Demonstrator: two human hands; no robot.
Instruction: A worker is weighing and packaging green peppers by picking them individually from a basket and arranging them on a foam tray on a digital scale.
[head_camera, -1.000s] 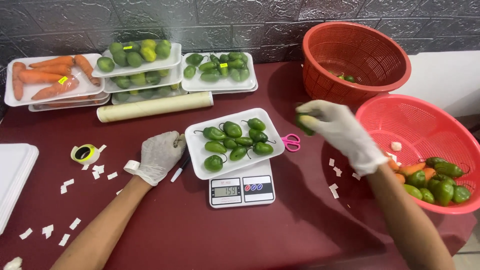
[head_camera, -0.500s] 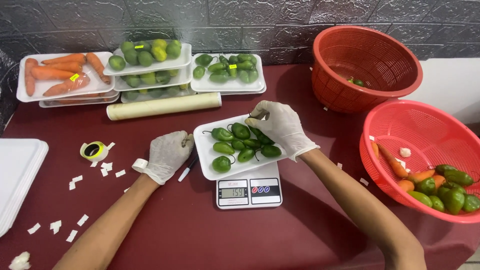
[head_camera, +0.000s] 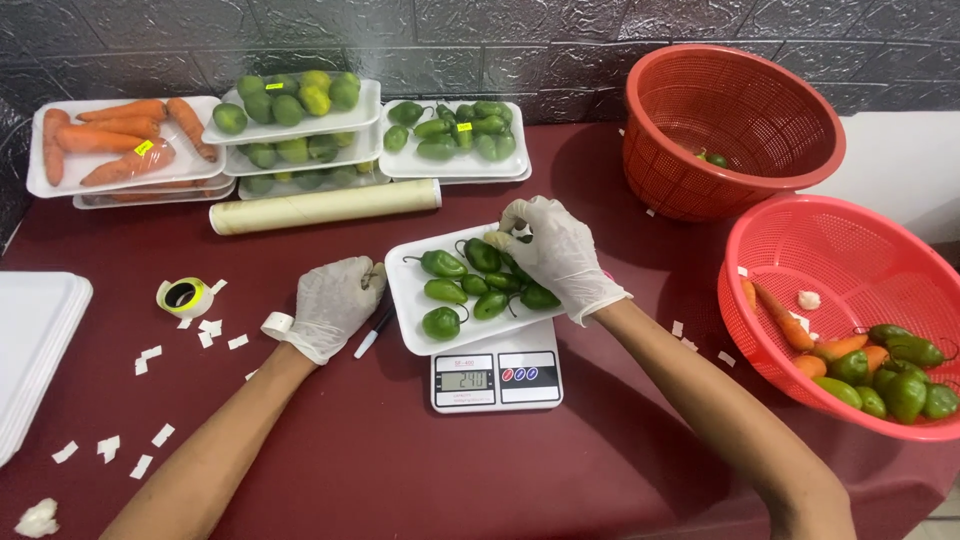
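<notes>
Right hand (head_camera: 555, 255) over green peppers (head_camera: 470, 285) on white tray (head_camera: 410, 300)

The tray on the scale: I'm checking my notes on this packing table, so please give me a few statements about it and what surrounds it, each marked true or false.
1. The white tray on the kitchen scale holds green peppers. True.
2. The right hand is down in the near red basket. False: it is over the tray, fingers among the peppers.
3. The left hand rests on the dark red table beside the tray, by a marker pen. True.
4. Both hands are bare. False: each wears a white glove.
5. The roll of film lies in front of the stacked trays of limes. True.
6. The far red basket is heaped with carrots. False: only a small green item or two shows inside.
</notes>
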